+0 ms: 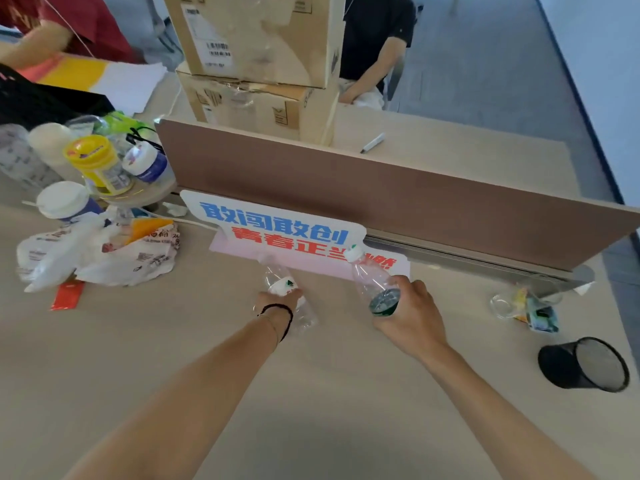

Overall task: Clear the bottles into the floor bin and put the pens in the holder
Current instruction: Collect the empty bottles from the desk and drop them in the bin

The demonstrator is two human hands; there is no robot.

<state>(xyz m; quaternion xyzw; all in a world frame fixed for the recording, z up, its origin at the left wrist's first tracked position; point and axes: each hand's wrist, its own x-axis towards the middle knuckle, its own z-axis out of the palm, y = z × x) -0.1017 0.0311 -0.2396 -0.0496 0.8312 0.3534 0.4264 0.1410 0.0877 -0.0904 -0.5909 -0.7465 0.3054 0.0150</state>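
Two outstretched arms reach across the bench (173, 358), left hand (277, 301) grasping a clear bottle (280, 282), right hand (414, 315) clenched round a capped bottle (369, 278).

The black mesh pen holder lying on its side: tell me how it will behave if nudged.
The black mesh pen holder lies tipped over on the desk, so a nudge would probably roll it. It widens toward the mouth, so it would likely curve rather than roll straight. It looks empty and see-through, so probably light and easy to right.
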